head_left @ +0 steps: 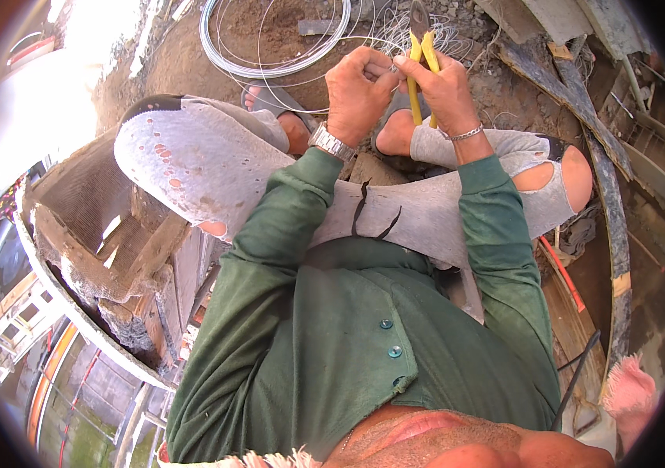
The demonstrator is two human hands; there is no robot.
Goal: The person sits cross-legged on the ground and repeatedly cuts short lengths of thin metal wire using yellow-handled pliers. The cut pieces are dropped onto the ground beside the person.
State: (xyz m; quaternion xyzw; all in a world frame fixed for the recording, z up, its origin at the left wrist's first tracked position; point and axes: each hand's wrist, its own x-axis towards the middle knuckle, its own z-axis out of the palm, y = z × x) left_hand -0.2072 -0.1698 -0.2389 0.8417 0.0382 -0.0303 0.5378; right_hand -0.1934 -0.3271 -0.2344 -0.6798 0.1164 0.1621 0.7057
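My left hand (359,87) is closed, with its thumb and fingers pinching a thin strand of wire (395,67). My right hand (443,92) is wrapped around yellow-handled pliers (430,51), whose dark jaws point away from me. Its thumb and forefinger also meet near the strand, close to the left fingertips. Both hands are held close together over the ground, between my feet and the wire. A round coil of pale wire (270,72) lies beyond the left hand. A loose tangle of wire (448,35) lies behind the pliers.
Weathered wooden boards (558,86) lie at the right. A red-orange rod (562,273) lies beside my right knee. At the left stands a rough wooden structure with brown mesh cloth (75,183). A flat grey piece (315,27) rests on the soil within the coil.
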